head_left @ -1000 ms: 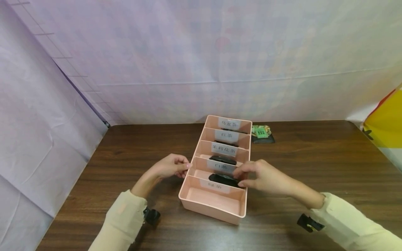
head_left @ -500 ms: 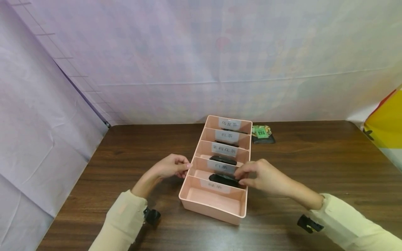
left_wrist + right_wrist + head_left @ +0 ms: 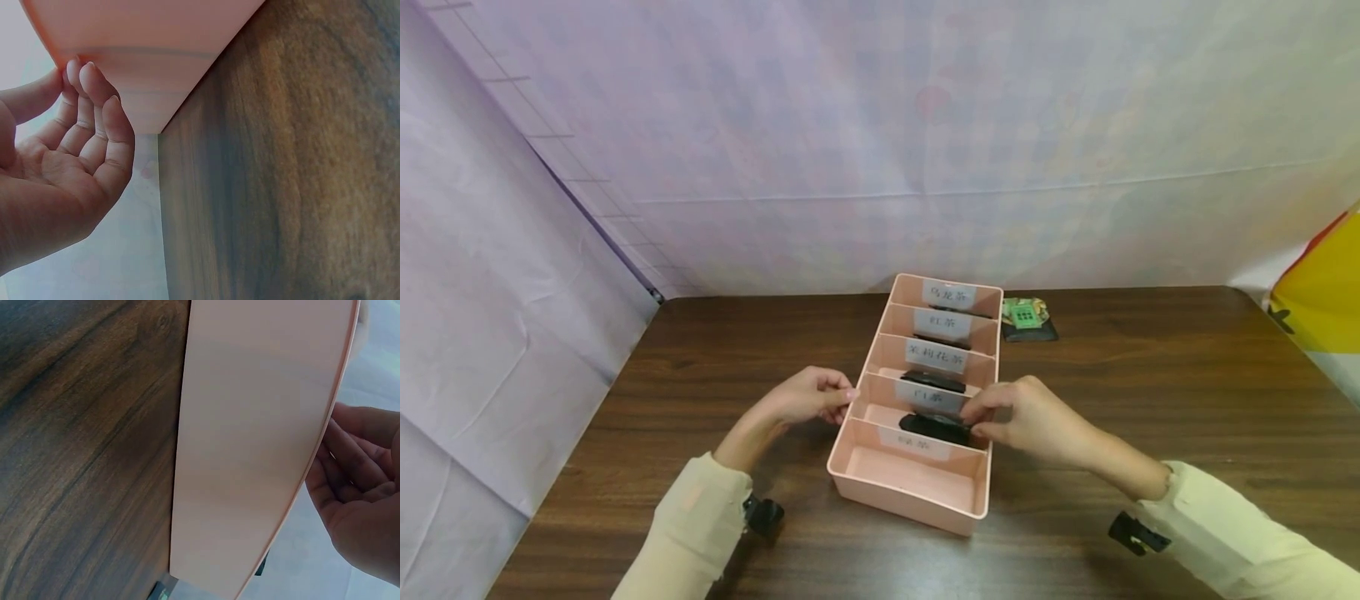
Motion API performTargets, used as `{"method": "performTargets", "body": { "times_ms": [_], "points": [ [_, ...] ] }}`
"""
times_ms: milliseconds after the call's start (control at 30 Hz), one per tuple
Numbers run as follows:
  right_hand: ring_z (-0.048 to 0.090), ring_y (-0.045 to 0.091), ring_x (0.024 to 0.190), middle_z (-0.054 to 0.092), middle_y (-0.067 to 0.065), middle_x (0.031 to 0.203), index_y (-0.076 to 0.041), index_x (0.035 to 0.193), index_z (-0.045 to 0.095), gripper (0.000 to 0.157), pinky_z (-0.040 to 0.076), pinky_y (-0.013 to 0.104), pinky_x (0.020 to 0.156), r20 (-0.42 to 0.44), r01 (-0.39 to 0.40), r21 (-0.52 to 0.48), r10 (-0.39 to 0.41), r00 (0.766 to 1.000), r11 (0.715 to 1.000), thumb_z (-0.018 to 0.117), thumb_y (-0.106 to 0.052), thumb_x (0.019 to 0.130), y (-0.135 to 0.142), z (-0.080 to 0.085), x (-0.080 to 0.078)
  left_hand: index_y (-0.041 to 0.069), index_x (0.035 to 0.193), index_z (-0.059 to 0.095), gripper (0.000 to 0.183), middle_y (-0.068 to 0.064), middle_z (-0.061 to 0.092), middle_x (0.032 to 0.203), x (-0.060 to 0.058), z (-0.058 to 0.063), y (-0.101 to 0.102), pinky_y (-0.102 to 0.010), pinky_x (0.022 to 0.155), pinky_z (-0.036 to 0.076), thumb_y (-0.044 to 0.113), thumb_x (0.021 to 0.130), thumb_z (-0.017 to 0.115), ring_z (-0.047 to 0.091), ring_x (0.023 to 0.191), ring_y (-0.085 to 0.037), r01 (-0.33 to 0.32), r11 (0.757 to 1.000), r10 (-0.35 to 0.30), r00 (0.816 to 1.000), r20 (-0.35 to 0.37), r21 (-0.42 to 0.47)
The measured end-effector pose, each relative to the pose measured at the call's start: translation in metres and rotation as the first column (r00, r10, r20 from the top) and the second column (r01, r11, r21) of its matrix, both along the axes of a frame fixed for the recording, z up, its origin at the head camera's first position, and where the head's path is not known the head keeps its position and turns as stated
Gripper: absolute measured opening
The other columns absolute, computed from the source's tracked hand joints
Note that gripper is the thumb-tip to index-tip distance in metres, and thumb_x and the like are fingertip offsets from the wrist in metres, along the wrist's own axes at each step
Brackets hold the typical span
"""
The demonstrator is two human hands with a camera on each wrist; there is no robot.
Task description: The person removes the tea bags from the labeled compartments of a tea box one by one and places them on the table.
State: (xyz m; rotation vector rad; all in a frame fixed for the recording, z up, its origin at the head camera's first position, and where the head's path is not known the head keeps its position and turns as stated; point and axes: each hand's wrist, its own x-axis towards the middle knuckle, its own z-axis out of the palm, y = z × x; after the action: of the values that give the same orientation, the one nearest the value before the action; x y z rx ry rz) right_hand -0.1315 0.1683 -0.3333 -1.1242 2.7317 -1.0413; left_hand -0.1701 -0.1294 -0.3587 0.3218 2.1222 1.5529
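A long pink divided box (image 3: 910, 483) stands on the table, its compartments marked with Chinese tea labels. My left hand (image 3: 808, 396) pinches the box's left rim, thumb at the edge; in the left wrist view its other fingers curl against the outer wall. My right hand (image 3: 1026, 419) reaches over the right rim into the second compartment from the front. There its thumb and fingers hold the right end of a black tea sachet (image 3: 928, 427). The right wrist view hides those fingertips behind the box wall. Another black sachet (image 3: 932, 382) lies one compartment farther back.
Dark sachet edges show in the two rear compartments. A green-labelled black sachet (image 3: 1026, 321) lies on the brown wooden table (image 3: 1150, 367) beyond the box's right side. A pale curtain (image 3: 850, 125) hangs behind, and a yellow cloth (image 3: 1322, 292) is at the far right.
My right hand has shifted very slightly inside the same compartment, staying at the sachet's right end. My left hand and the box have kept their places.
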Motion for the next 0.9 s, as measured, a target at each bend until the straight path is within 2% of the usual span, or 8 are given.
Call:
{"method": "performTargets", "body": {
  "times_ms": [267,400,533,900],
  "points": [
    [0.065,0.014,0.075,0.069,0.003,0.081,-0.007,0.08,0.071,0.02,0.052,0.03,0.062,-0.097,0.095,-0.108,-0.106,0.99,0.99,0.07,0.01,0.069,-0.001,0.0,0.0,-0.012,0.085,0.053,0.016,-0.002,0.054,0.061,0.0,0.0,0.0,-0.027,0.057,0.047,0.002,0.091,0.052,0.052,0.057,-0.011,-0.001,1.0,0.001,1.0,0.008,0.009],
    [0.065,0.015,0.072,0.069,0.004,0.08,-0.006,0.08,0.071,0.02,0.052,0.03,0.062,-0.105,0.128,-0.128,-0.141,0.984,0.984,0.069,0.011,0.07,-0.001,0.003,-0.001,-0.012,0.085,0.053,0.016,-0.002,0.054,0.061,0.0,0.001,0.0,-0.027,0.058,0.047,0.002,0.091,0.052,0.053,0.057,-0.011,-0.004,1.0,0.004,1.0,0.011,0.004],
    [0.064,0.012,0.07,0.069,0.0,0.078,-0.008,0.081,0.071,0.02,0.052,0.029,0.062,-0.099,0.156,-0.127,-0.169,0.981,0.979,0.069,0.01,0.071,0.0,0.008,-0.002,-0.013,0.085,0.053,0.016,-0.001,0.054,0.061,0.0,0.001,0.001,-0.027,0.058,0.047,0.003,0.091,0.052,0.053,0.057,-0.011,-0.003,1.0,0.003,1.0,0.01,0.0],
    [0.06,0.005,0.069,0.067,-0.005,0.076,-0.011,0.08,0.071,0.021,0.05,0.026,0.059,-0.184,0.192,-0.148,-0.218,0.959,0.97,0.071,0.008,0.071,0.007,0.031,-0.005,-0.011,0.084,0.054,0.015,-0.001,0.053,0.061,0.001,0.0,0.001,-0.028,0.058,0.047,0.002,0.091,0.052,0.053,0.057,-0.011,-0.003,1.0,0.004,1.0,0.007,-0.003]
  ]
}}
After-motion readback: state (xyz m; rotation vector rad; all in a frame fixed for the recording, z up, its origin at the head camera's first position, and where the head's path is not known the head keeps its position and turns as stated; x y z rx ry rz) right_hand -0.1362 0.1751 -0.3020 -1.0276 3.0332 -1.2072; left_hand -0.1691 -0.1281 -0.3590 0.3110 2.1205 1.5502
